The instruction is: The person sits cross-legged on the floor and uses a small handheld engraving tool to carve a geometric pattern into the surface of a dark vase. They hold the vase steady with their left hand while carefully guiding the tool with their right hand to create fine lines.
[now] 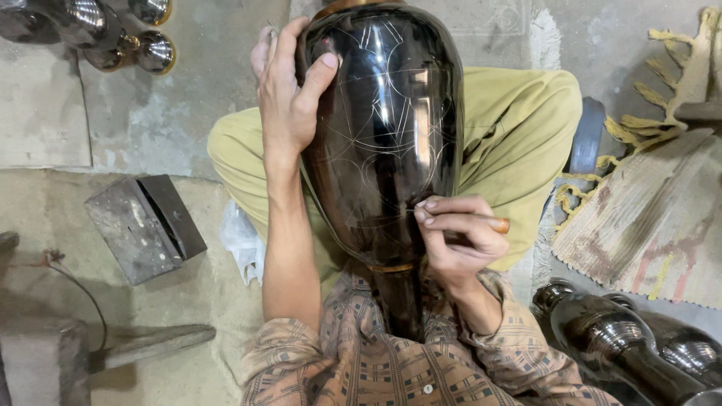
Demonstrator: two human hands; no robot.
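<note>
While the person sits cross-legged on the concrete floor (pixel 150 120), a large glossy black metal vase (pixel 387 128) with thin scratched line patterns lies across their lap, its wide body pointing away and its narrow neck toward their patterned shirt. The left hand (pixel 289 90) wraps over the vase's upper left side — fingers curled behind the shoulder, thumb pressed flat on the dark surface — gripping it steady. The right hand (pixel 455 237) is closed in a pinch around a slim engraving tool with a wooden handle (pixel 496 224); its tip meets the vase's lower right flank, just above a thin brass-coloured band near the neck. Olive-green trousers (pixel 519 128) show on both sides of the vase

To the left on the floor lies a dull grey metal block (pixel 143 225), well apart from the hands. More shiny dark vessels (pixel 113 34) lie at the top left corner, and other glossy black vases (pixel 632 346) rest at the bottom right — near a worn woven mat with yellow fringe (pixel 654 210)
</note>
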